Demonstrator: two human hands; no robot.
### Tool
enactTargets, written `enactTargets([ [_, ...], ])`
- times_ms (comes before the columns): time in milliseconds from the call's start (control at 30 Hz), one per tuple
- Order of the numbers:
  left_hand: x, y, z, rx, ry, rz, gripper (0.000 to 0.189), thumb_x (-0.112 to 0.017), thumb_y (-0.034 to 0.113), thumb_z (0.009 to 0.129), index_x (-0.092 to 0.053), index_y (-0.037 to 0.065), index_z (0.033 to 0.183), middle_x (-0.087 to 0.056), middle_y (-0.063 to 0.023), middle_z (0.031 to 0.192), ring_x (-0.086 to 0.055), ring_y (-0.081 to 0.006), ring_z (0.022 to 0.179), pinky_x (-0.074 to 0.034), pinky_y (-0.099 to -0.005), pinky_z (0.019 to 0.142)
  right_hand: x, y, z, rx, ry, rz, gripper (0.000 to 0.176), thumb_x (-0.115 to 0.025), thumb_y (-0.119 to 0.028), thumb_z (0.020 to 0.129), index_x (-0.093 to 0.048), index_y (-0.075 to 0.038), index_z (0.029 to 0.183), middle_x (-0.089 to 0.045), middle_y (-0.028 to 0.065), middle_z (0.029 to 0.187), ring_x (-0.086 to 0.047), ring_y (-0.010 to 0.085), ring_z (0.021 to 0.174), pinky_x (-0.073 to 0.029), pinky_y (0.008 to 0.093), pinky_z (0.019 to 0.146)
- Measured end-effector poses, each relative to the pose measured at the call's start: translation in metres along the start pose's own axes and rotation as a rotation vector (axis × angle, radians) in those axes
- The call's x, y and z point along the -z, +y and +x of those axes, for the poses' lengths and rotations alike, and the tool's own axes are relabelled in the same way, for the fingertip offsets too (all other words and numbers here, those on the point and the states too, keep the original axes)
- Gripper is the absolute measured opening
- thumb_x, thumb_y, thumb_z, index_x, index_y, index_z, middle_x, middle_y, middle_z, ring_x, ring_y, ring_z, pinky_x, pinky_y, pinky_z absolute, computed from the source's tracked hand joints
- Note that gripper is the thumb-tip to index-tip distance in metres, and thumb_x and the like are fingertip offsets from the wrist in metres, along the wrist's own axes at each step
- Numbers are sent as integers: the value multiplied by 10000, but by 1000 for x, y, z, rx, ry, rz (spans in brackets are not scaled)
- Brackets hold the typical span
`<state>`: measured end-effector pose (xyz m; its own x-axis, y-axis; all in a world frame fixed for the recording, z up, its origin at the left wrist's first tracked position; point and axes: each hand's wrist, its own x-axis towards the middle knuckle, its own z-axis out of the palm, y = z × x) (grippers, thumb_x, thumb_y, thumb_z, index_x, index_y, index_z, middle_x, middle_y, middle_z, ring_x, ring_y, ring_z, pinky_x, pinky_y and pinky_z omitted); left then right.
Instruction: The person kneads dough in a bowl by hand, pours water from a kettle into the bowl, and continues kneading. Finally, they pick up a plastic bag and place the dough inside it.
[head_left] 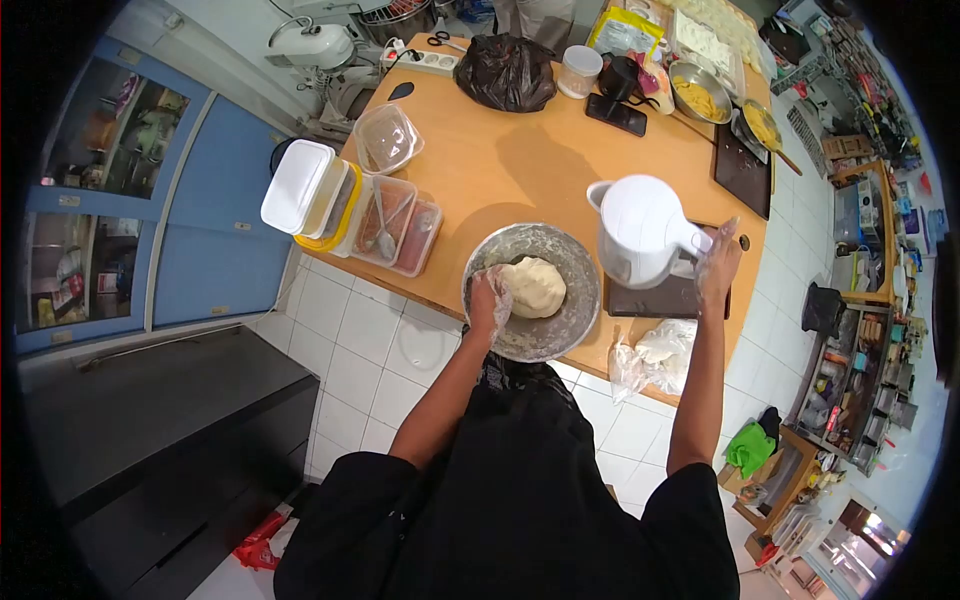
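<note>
A pale lump of dough (533, 287) lies in a metal mixing bowl (578, 255) at the table's front edge. My left hand (489, 303), whitened with flour, is inside the bowl with its fingers curled against the dough's left side; the fingertips are partly hidden. To the right, my right hand (717, 265) is closed around the handle of a white plastic pitcher (640, 228). The pitcher is held above a dark baking tray (655, 302), and its spout points left. Flour or dough also coats the right fingers.
Stacked plastic containers (300, 185) stand at the table's left edge. A plastic bag with white contents (665, 355) lies at the front right. Farther back are a black bag (506, 72), a phone (616, 114), a clear jar (580, 70) and a bowl of yellow food (700, 95).
</note>
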<state>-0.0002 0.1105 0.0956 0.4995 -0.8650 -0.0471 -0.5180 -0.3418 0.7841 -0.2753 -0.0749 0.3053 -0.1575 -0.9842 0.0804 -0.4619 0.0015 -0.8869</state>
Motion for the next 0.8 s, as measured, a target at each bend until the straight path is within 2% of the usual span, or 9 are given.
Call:
enactTargets([
  [100,-5,-4,-1,0,-3,28,367,-550,115,845,-549,5,1195,-567,-238,1082,-534,-391,1061,-429,-434,920,-24,5,16,-15,74,150,743,-348,-583,966,-525,44,608,-449,28,513,-413,110,475,-310,295,432],
  [233,-7,-7,1,17,-41,27,393,-557,114,844,-531,-17,1214,-577,-249,1094,-538,-402,1067,-428,-436,931,-66,2,34,-159,153,381,769,-348,-592,961,-574,59,619,-495,56,526,-434,140,459,-363,313,451],
  [267,-7,-8,2,17,-40,19,392,-556,111,845,-530,-15,1216,-577,-249,1098,-540,-400,1067,-429,-435,932,-72,11,41,-175,82,386,772,-335,-580,968,-594,64,630,-507,64,531,-441,147,464,-394,318,475],
  [367,-7,-11,5,29,-44,-14,387,-553,106,849,-530,-11,1217,-578,-250,1107,-544,-394,1067,-430,-433,933,-106,26,49,-109,124,379,769,-320,-565,978,-598,62,631,-495,55,524,-441,146,470,-392,298,477],
  [400,-6,-12,6,40,-50,-33,383,-553,106,850,-531,-10,1215,-578,-250,1109,-546,-392,1066,-430,-431,934,-115,15,46,-179,144,493,768,-299,-567,983,-553,34,576,-449,29,507,-408,137,468,-349,287,460],
  [533,-6,-10,6,49,-36,10,372,-554,111,856,-533,-4,1209,-574,-245,1110,-550,-381,1065,-435,-425,928,-141,22,48,-220,78,504,747,-295,-611,965,-423,-31,512,-367,-6,495,-331,123,460,-280,297,446],
  [633,-7,-7,3,51,-47,11,379,-562,110,847,-531,0,1208,-567,-238,1114,-545,-381,1066,-433,-424,926,-157,33,48,-219,39,564,748,-300,-611,964,-428,-27,514,-366,-1,489,-333,125,458,-284,297,446],
  [667,-8,-7,3,51,-48,37,384,-563,109,843,-529,1,1210,-565,-235,1115,-542,-383,1066,-432,-427,926,-163,38,48,-202,64,488,741,-295,-595,972,-422,-27,513,-359,2,484,-333,124,452,-283,299,443],
  [800,-9,0,2,75,-49,98,401,-567,104,826,-526,3,1212,-561,-231,1116,-532,-393,1064,-426,-440,928,-175,49,44,-232,105,507,742,-281,-578,980,-436,-17,520,-376,9,481,-349,128,449,-287,306,436],
])
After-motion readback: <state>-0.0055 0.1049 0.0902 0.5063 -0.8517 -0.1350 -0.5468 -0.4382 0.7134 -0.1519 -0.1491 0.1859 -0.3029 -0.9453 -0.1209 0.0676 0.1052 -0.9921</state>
